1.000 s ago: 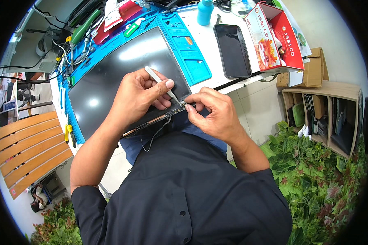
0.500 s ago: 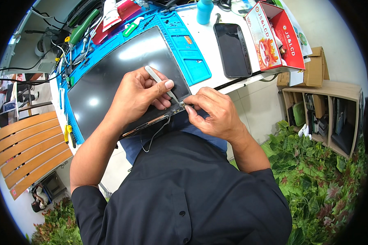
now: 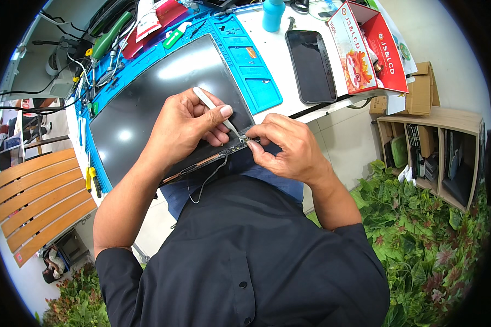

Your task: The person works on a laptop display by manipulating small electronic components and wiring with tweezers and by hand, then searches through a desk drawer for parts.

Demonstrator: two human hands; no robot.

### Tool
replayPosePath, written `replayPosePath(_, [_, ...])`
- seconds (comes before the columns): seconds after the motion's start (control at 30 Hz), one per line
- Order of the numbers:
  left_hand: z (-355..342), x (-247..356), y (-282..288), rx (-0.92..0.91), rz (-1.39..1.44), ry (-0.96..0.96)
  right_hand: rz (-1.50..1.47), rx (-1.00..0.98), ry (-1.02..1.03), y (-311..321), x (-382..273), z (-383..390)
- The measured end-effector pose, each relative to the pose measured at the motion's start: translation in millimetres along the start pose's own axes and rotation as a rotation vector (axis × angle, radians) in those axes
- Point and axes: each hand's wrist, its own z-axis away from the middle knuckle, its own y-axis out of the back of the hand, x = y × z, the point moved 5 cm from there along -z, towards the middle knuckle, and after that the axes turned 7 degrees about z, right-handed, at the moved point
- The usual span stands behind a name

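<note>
A dark, glossy screen panel [image 3: 136, 125] lies on a blue work mat [image 3: 259, 92], its lower edge lined with small metal parts and a thin grey cable [image 3: 202, 188]. My left hand [image 3: 183, 128] grips white tweezers [image 3: 204, 98] between thumb and fingers, angled down toward the panel's lower right corner. My right hand [image 3: 283, 150] is at that corner, thumb and index finger closed on a small metal part [image 3: 244, 140] beside the tweezers' tips. Whether the tips touch that part is too small to tell.
Behind are a phone [image 3: 311, 68], blue bottle [image 3: 273, 13], red-and-white box [image 3: 387, 60] and green-handled tool [image 3: 112, 35] among cables. A wooden slatted seat [image 3: 41, 201] stands left; a shelf unit [image 3: 463, 131] with cardboard [image 3: 420, 82] stands right, above leafy plants [image 3: 431, 245].
</note>
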Motion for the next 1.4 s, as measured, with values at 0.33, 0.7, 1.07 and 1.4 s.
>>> replayPosePath(0.33, [3.5, 6.7, 0.5, -0.018, 0.05, -0.021, 0.01, 0.009, 0.023, 7.8, -5.3, -6.0])
replayPosePath(0.7, [-20.6, 27.5, -5.4, 0.047, 0.049, -0.147, 0.172, 0.243, -0.098, 43.6, -2.2, -4.0])
replayPosePath(1.07, [-47.0, 32.9, -24.6, 0.093, -0.074, -0.174, 0.456, 0.271, -0.048, 43.4, 3.5, -4.0])
replayPosePath(1.4, [-44.3, 28.6, -23.0, 0.12, -0.097, -0.196, 0.571, 0.215, -0.026, 34.6, 0.9, -4.4])
